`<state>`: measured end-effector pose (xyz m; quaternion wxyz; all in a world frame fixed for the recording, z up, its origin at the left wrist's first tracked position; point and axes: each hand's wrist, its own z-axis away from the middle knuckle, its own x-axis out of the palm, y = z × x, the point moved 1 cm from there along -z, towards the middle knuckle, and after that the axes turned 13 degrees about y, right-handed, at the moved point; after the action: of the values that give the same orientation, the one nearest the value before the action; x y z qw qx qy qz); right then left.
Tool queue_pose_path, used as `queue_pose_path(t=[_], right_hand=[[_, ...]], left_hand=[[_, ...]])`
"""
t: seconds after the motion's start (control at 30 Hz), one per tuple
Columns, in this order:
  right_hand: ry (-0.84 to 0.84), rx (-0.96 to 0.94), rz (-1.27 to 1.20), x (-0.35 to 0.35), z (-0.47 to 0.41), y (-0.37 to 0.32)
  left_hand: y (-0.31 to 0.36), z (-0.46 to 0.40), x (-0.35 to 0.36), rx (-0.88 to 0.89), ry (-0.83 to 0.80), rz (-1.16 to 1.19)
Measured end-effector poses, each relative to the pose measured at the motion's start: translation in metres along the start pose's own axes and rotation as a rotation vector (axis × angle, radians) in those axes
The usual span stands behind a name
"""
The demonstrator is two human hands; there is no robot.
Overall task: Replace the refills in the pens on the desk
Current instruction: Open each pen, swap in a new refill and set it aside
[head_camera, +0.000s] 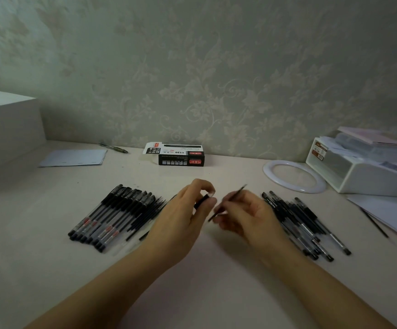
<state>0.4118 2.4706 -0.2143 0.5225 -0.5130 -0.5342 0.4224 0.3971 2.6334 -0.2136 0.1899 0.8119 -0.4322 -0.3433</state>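
Observation:
My left hand (188, 214) is closed around a black pen barrel (201, 201) just above the middle of the desk. My right hand (244, 214) pinches a thin dark refill (236, 193) that slants up to the right, its lower end close to the barrel. A neat row of several black pens (112, 214) lies on the left, with several loose dark refills (152, 210) beside it. On the right, a looser pile of several pens (304, 224) is partly hidden behind my right hand.
A black refill box (180, 157) stands open near the wall. A white ring (294, 175) and a white organizer (363, 167) sit at the right, papers (387, 212) in front of them. A bluish sheet (74, 157), a green pen (114, 147) and a white box (7, 129) are at the left.

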Motion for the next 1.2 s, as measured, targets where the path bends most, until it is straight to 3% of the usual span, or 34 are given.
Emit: queue_pose_path(t=[0.13, 0.33, 0.77, 0.83, 1.03, 1.2], right_hand=[[0.165, -0.035, -0.207, -0.012, -0.007, -0.005], [0.098, -0.018, -0.211, -0.009, -0.006, -0.003], [0.115, -0.049, -0.195, -0.015, -0.011, -0.002], [0.092, -0.100, -0.095, -0.015, -0.010, -0.002], [-0.059, -0.407, 0.531, -0.007, -0.005, 0.007], [-0.060, -0.596, 0.936, -0.019, -0.013, 0.019]], left_hand=[[-0.009, -0.001, -0.002, -0.016, -0.082, -0.117], [-0.006, 0.001, 0.001, 0.005, -0.103, -0.070], [-0.007, 0.001, 0.001, -0.050, -0.095, 0.010], [-0.006, 0.002, 0.001, -0.048, -0.111, 0.019], [-0.007, 0.002, 0.002, -0.077, -0.096, 0.059], [-0.011, 0.001, 0.000, -0.108, -0.053, 0.038]])
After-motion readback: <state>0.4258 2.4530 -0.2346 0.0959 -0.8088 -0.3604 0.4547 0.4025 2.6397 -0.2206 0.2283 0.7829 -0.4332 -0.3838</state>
